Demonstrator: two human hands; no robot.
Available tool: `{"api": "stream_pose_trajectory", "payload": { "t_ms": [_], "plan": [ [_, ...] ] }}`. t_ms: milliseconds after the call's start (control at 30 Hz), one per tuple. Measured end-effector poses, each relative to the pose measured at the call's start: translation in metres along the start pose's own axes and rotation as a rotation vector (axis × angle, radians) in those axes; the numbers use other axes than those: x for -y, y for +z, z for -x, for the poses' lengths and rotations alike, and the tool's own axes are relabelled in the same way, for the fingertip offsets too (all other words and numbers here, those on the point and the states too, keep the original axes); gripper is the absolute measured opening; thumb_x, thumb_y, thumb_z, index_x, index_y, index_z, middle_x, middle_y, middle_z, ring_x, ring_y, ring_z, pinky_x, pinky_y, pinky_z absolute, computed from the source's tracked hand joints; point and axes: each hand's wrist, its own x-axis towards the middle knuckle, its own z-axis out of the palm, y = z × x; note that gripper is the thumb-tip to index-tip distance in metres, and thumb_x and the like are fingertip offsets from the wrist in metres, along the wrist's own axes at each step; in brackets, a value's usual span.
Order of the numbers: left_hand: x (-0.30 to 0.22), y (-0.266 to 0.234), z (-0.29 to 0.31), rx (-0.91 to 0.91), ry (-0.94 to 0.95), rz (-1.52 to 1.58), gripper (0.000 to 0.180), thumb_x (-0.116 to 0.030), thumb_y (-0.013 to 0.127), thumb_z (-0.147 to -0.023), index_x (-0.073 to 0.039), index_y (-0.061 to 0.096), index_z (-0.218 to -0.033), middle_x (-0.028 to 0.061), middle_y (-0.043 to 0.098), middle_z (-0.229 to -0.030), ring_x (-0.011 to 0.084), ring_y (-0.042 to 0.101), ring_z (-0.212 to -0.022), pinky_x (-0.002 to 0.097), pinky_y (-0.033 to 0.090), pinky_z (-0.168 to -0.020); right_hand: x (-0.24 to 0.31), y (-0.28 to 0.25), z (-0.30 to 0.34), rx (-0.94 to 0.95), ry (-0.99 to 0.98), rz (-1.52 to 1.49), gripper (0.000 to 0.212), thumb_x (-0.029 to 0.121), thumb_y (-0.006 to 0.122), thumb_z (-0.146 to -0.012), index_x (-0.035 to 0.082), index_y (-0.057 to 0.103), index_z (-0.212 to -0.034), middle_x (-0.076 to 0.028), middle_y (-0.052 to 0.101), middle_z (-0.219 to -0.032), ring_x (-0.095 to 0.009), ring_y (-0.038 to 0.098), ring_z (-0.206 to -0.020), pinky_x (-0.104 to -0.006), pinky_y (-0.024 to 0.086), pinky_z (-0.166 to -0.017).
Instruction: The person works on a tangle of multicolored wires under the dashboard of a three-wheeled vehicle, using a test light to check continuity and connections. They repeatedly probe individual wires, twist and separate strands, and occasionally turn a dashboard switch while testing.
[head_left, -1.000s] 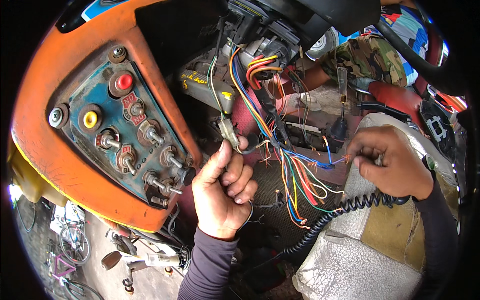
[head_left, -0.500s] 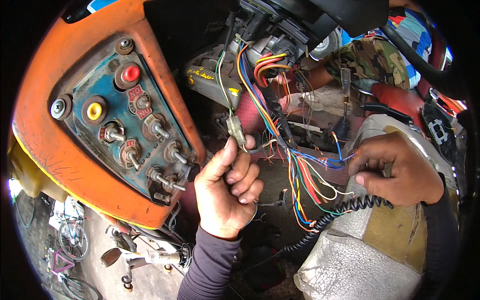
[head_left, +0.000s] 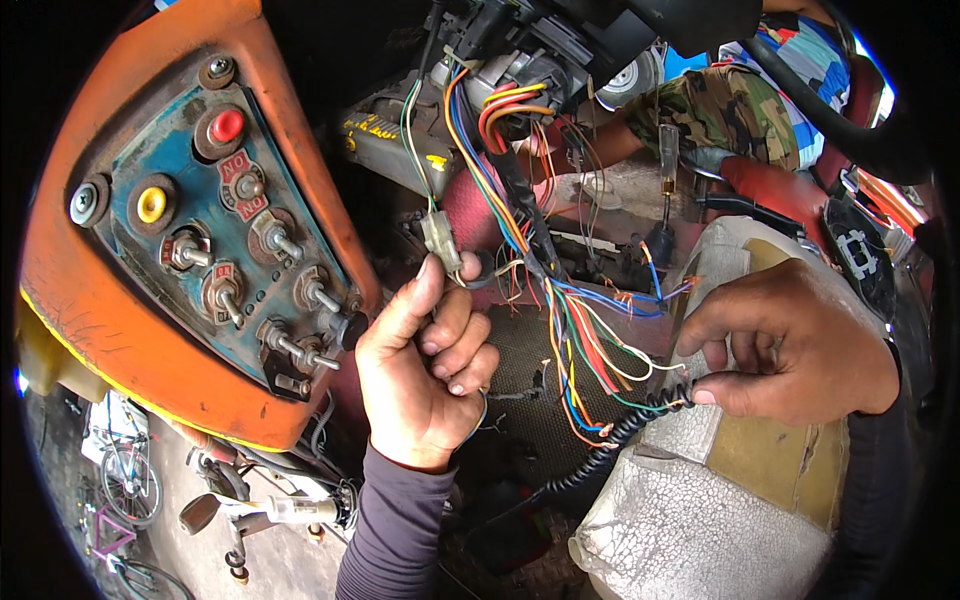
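My left hand is closed, thumb and fingers gripping a translucent wire connector from below. Green and white wires run up from the connector. My right hand is curled beside a fan of bare-ended wires; what its fingertips hold, if anything, is hidden. Close to its thumb are the tips of a white wire and a green wire. A black coiled cord reaches up to that thumb, the rest of it out of sight. The loose wires come out of a black-wrapped wiring harness.
An orange panel with toggle switches and push buttons stands at the left. A cracked, silvery seat cover lies at the lower right. A clear-handled tool stands upright behind the wires. Another person in camouflage trousers is at the far right.
The whole view has shifted, so the panel and left hand appear farther left. My right hand has moved down from the blue wire tips toward the white and green wire ends.
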Motion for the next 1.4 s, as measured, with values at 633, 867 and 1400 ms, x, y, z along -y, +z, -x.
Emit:
{"api": "stream_pose_trajectory", "payload": {
  "t_ms": [633, 867, 1400],
  "plan": [
    [0.000, -0.003, -0.002, 0.047, -0.043, 0.071, 0.033, -0.033, 0.057, -0.111, -0.002, 0.066, -0.119, -0.0081, 0.031, -0.066, 0.0055, 0.026, -0.053, 0.0233, 0.024, -0.046, 0.009, 0.004, -0.002, 0.044, -0.016, -0.072, 0.023, 0.010, 0.085, -0.083, 0.002, 0.078, -0.104, -0.005, 0.072, -0.081, -0.009, 0.062, -0.060, -0.0268, 0.048, -0.054],
    [0.001, -0.004, -0.002, 0.046, -0.047, 0.080, 0.033, -0.034, 0.057, -0.111, -0.003, 0.066, -0.120, -0.0080, 0.031, -0.066, 0.0055, 0.026, -0.053, 0.0233, 0.024, -0.046, 0.005, 0.004, -0.003, 0.002, -0.051, 0.008, 0.017, 0.006, 0.082, -0.083, 0.000, 0.078, -0.098, -0.008, 0.071, -0.078, -0.013, 0.064, -0.063, -0.0297, 0.048, -0.057],
    [0.001, 0.000, -0.003, 0.037, 0.010, 0.011, 0.031, -0.033, 0.057, -0.111, -0.003, 0.065, -0.120, -0.0086, 0.030, -0.066, 0.0041, 0.025, -0.052, 0.0226, 0.023, -0.046, -0.009, -0.006, 0.002, -0.051, -0.047, -0.231, 0.028, 0.025, 0.077, -0.097, -0.002, 0.072, -0.094, -0.010, 0.071, -0.087, -0.019, 0.068, -0.078, -0.0357, 0.052, -0.072]
  ]
}}
